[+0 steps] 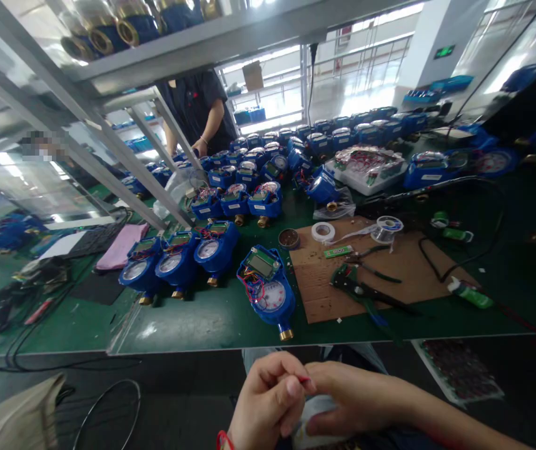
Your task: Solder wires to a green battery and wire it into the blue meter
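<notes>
Down near the bench edge, left hand [268, 403] and right hand [356, 400] meet, pinching a thin red wire [304, 379] over a small pale part; what part, I cannot tell. Just beyond, an open blue meter [268, 289] lies unfinished, others grouped left and far.

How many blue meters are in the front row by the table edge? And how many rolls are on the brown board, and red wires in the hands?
Blue meters, front row: 4
Rolls on brown board: 2
Red wire pinched in left hand: 1
Total: 7
</notes>
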The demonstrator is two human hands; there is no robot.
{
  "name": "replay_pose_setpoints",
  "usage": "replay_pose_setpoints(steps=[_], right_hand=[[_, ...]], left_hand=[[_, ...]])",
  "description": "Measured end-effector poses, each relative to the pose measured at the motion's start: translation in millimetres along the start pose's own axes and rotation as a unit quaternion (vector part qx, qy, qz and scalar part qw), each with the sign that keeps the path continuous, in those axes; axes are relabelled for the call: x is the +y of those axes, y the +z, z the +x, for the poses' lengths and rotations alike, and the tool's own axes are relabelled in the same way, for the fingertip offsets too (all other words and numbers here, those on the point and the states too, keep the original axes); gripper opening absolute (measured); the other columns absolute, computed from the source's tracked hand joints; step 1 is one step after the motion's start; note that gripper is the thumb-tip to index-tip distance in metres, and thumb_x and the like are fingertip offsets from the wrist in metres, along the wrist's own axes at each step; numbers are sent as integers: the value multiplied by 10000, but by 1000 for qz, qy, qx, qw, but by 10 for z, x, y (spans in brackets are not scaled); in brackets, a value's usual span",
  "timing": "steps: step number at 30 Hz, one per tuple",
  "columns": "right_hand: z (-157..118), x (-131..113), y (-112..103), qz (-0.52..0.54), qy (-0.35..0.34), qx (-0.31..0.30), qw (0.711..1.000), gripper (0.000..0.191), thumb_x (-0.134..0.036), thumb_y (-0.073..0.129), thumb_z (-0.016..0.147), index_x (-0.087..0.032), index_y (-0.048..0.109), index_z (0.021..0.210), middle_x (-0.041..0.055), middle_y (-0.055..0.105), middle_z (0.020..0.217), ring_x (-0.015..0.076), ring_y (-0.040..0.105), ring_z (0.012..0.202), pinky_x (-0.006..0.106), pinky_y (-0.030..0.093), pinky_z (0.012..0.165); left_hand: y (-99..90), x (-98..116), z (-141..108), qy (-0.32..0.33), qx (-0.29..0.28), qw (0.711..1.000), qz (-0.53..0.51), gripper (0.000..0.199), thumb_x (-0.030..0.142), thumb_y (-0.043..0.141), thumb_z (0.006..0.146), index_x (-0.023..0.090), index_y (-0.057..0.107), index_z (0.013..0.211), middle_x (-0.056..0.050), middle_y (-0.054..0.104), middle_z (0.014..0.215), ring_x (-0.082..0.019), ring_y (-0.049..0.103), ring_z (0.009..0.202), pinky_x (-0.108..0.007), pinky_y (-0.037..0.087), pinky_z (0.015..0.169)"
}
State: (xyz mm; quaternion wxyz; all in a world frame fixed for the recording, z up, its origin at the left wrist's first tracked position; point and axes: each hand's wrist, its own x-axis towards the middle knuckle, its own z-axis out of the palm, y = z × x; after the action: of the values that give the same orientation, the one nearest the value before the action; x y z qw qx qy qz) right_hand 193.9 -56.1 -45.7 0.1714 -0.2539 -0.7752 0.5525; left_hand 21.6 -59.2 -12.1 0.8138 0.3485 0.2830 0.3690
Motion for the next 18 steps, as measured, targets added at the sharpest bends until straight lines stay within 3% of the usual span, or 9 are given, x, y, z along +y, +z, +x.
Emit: replay_pose_setpoints(steps=[4,7,13,18], right_hand=[[62,178,49,-42,13,-23,999,239,-298,543,893,-181,718,1007,32,694,918,143,621,861,206,439,794],[49,231,67,-6,29,-15,999,238,-276,501,913,-175,714,949,5,689,840,102,619,751,156,423,688],[7,210,65,56,42,12,997,251,-180,473,887,-157,713,956,6,702,850,94,644,771,135,440,698],[-27,161,18,24,45,13,999,261,-220,501,893,-157,717,1025,39,728,939,128,673,864,167,461,771]], left_hand=[[-62,20,-59,26,-5,999,-25,249,444,702,788,200,655,764,81,327,377,-21,198,312,-173,175,392],[-128,17,-86,67,13,997,-39,195,426,660,827,236,668,782,86,259,357,-39,181,332,-178,198,413],[-180,-26,-79,85,41,995,-44,178,365,608,871,207,671,818,45,391,387,-77,355,381,-179,330,444],[-147,37,-73,107,46,993,-36,139,267,578,900,173,653,830,17,539,454,-86,492,422,-169,402,472]])
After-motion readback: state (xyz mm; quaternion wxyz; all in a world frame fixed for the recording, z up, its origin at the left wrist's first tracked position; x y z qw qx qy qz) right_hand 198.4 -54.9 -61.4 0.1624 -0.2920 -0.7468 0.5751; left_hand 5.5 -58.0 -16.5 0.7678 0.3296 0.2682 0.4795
